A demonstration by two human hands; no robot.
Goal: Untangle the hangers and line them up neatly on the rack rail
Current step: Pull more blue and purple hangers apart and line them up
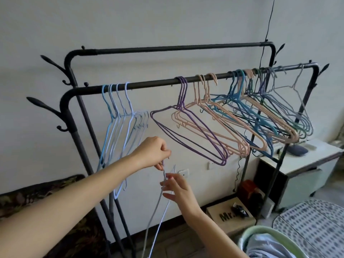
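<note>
A black rack rail [152,83] carries groups of wire hangers: light blue hangers [119,116] at the left, purple hangers [188,125] in the middle, pink hangers [219,116], then a tangled bunch of blue, green and grey hangers [270,108] at the right. Below the rail, my left hand [154,151] pinches the hook of a loose light blue hanger [158,205] that hangs down. My right hand [178,190] holds the same hanger just under the hook, fingers partly spread.
A second, higher rail [176,48] runs behind. Side hooks [46,107] stick out at the rack's left end. A green laundry basket [260,239] with cloth sits at the lower right, a cardboard box [230,215] on the floor, a white cabinet [307,164] beyond.
</note>
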